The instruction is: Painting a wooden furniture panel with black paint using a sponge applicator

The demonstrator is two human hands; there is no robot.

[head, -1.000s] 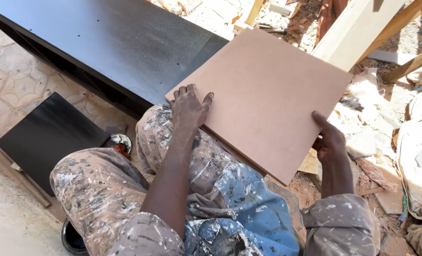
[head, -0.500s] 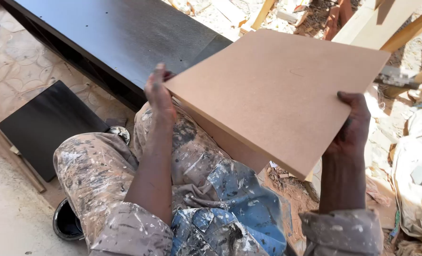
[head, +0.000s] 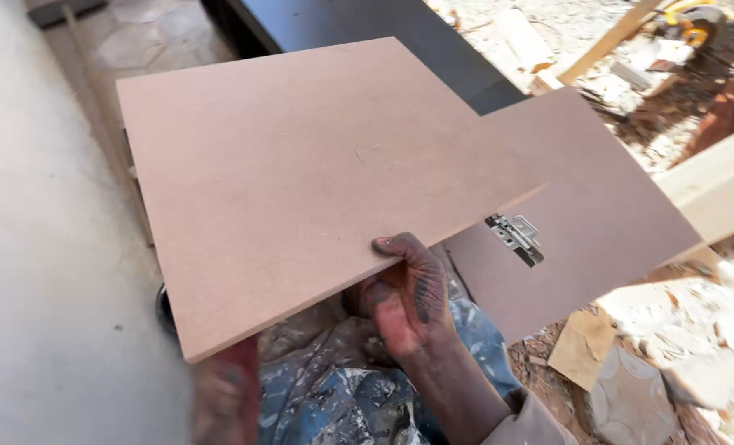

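From the head view, your right hand (head: pixel 408 301) pinches the near edge of the brown board (head: pixel 301 181), holding it raised and tilted above your lap. Your left hand (head: pixel 227 391), blurred under the board's near corner, props it; I cannot tell its grip. Beyond the board lies a second panel (head: pixel 597 222) carrying a metal hinge (head: pixel 515 237).

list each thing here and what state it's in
upper board: lifted, tilted, held at its near edge
right hand: gripping the upper board's edge
left hand: blurred, under the board's corner
lower board: beneath, partly covered
metal hinge: fixed on the lower board
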